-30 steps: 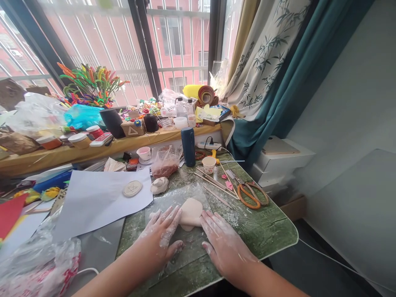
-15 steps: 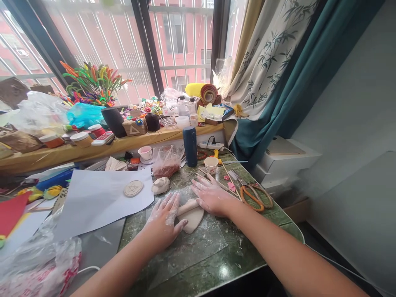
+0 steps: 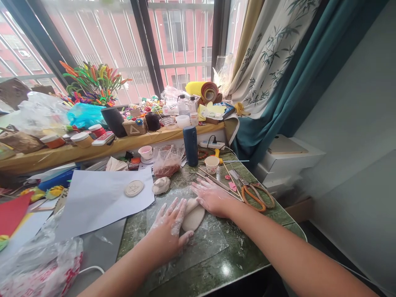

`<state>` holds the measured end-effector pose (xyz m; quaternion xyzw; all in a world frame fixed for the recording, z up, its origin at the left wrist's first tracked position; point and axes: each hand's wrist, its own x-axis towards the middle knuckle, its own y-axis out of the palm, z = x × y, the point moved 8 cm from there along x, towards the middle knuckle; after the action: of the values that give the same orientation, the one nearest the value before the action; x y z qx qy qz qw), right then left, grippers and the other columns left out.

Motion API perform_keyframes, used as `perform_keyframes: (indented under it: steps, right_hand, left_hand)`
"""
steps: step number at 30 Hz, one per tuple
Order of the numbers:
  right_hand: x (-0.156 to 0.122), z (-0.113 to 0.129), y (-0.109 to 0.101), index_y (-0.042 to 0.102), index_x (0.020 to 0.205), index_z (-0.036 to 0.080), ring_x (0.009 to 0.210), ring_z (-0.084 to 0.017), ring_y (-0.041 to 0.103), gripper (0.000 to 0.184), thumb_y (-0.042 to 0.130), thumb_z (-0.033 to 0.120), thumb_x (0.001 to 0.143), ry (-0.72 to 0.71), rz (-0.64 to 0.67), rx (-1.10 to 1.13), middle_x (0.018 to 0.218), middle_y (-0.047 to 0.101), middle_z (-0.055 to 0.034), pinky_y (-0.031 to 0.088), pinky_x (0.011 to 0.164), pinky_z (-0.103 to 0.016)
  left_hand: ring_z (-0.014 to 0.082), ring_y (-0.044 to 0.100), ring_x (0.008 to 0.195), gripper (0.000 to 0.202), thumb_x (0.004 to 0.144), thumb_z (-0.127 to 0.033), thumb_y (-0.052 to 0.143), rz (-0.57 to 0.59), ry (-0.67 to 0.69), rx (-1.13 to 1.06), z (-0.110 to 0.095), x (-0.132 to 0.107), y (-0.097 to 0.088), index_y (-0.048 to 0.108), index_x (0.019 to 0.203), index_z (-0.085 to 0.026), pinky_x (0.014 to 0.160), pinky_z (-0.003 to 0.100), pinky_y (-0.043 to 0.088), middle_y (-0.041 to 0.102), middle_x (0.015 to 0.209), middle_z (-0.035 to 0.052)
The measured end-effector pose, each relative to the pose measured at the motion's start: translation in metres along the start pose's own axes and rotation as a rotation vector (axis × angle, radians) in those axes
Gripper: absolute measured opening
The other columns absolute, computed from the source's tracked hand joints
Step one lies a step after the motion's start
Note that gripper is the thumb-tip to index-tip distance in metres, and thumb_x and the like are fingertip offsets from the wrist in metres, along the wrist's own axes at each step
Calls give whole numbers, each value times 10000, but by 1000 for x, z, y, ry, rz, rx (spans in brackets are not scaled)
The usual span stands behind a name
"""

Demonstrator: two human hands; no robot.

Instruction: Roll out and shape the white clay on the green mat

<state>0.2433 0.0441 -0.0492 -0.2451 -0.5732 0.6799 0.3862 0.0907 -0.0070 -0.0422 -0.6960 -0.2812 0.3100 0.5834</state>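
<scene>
One left hand (image 3: 168,222), one right hand (image 3: 215,199), fingers apart, on one roller (image 3: 190,204); one clay slab (image 3: 194,220) partly underneath.

A blue cylinder (image 3: 190,146) stands upright, behind and left of a paper cup (image 3: 212,165). Orange-handled scissors (image 3: 245,184) lie farther right. A cloth-covered ledge (image 3: 130,146) supports jars (image 3: 82,140) and colourful flowers (image 3: 96,82). A patterned curtain (image 3: 268,57) hangs beside the window (image 3: 123,37).
</scene>
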Motion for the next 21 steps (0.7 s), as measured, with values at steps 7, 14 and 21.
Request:
perform_keyframes:
  steps: [7, 14, 21]
  right_hand:
    - [-48, 10, -2, 289, 1610, 169, 1569, -278, 170, 625, 423, 367, 1032, 40, 13, 133, 1674, 273, -107, 95, 1275, -555]
    - [-74, 15, -4, 244, 1625, 205, 1567, -266, 184, 653, 441, 309, 1011, 61, 33, 156, 1681, 244, -92, 116, 1278, -553]
    - [-35, 9, -3, 265, 1615, 149, 1582, -286, 77, 625, 355, 390, 1046, 40, 70, 147, 1692, 206, -98, 55, 1269, -587]
  left_hand:
    - [371, 211, 1553, 1024, 935, -559, 592, -21, 106, -89, -32, -25, 2, -109, 1631, -292, 1200, 582, 348, 128, 1701, 106]
    - [400, 180, 1553, 984, 945, -614, 545, 2, 150, -89, -51, -38, 19, -83, 1635, -302, 1209, 616, 328, 50, 1701, 93]
    - [369, 174, 1564, 902, 988, -565, 492, -53, 57, -61, -26, -21, 14, -49, 1646, -269, 1214, 568, 321, 116, 1711, 98]
